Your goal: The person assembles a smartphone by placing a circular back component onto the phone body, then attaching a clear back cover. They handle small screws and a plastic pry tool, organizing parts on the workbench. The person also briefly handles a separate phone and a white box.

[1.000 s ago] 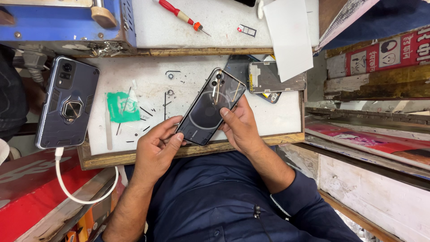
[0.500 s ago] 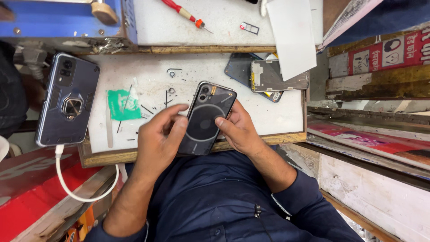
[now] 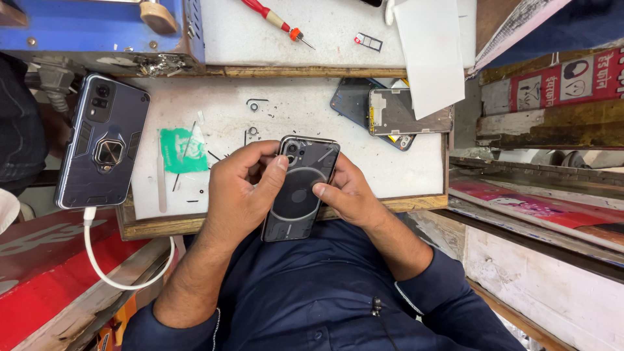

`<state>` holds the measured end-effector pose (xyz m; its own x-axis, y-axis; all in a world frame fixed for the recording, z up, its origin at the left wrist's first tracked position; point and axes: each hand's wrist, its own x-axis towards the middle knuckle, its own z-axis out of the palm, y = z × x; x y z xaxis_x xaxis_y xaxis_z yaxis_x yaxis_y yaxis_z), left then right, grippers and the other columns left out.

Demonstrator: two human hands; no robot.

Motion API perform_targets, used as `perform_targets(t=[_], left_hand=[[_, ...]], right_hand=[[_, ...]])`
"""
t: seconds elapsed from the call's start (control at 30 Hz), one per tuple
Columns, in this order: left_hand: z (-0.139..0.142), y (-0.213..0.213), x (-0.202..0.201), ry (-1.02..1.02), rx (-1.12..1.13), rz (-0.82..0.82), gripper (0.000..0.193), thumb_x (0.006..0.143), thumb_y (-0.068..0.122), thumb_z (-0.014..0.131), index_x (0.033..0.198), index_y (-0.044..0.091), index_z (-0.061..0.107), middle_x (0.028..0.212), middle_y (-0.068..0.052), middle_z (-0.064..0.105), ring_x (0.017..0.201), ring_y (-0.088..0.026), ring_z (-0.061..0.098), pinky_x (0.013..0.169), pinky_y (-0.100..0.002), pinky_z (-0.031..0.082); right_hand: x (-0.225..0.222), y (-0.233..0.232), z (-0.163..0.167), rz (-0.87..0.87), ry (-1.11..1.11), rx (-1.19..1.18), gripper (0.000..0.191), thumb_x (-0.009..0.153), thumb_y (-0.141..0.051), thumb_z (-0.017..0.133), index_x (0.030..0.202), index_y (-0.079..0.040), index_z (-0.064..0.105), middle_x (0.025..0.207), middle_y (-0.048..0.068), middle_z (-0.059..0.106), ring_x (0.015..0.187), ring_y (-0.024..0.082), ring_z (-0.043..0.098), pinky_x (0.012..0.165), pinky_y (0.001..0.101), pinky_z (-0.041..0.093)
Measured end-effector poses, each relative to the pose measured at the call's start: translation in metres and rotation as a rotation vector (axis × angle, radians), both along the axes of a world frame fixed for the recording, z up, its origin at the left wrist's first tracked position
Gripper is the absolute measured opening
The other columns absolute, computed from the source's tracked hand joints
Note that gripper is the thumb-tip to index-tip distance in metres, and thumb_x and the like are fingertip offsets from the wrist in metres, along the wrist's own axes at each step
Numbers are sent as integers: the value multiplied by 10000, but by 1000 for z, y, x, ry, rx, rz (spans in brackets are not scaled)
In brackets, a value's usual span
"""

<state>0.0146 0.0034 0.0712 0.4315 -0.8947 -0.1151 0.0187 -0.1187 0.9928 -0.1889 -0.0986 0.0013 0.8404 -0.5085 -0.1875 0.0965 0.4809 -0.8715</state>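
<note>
While held back-up over the near edge of the white desk [image 3: 273, 123], black smartphone [image 3: 300, 188] clamped between both hands: left hand [image 3: 237, 195] curled tight on its left edge, thumb by the camera; right hand [image 3: 348, 195] closed on the right edge, thumb pressed onto the back. Beside: cased phone [image 3: 103, 149] on a white cable [image 3: 110, 273].

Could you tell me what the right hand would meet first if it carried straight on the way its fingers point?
The right hand points up-left, and its fingers already rest on the black transparent-backed phone. Beyond it, probably the left hand, though depth is unclear.
</note>
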Motion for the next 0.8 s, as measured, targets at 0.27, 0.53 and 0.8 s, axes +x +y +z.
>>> perform_targets(t=[0.27,0.53,0.8], left_hand=[[-12,4,7,213,-9,24,185,1007,132,699,1110,-22,709,873,-11,692,755,-48,617,663,-210,521],[-5,22,22,-129,155,40,206,1049,151,640,915,-4,659,760,-52,692,666,-102,619,623,-247,504],[5,32,9,-194,70,29,323,1003,160,655,1273,-16,630,1075,-60,714,840,-82,680,694,-227,558]], right_hand=[[0,1,-2,-4,14,-23,593,1007,-113,650,1519,37,392,1369,153,615,1256,186,612,1103,367,509],[5,1,-2,-54,-61,105,584,1001,-60,641,1515,41,383,1373,150,609,1260,189,608,1108,377,503],[12,-1,1,-110,-68,93,604,1003,-33,633,1537,44,363,1390,159,598,1273,203,605,1120,387,504]])
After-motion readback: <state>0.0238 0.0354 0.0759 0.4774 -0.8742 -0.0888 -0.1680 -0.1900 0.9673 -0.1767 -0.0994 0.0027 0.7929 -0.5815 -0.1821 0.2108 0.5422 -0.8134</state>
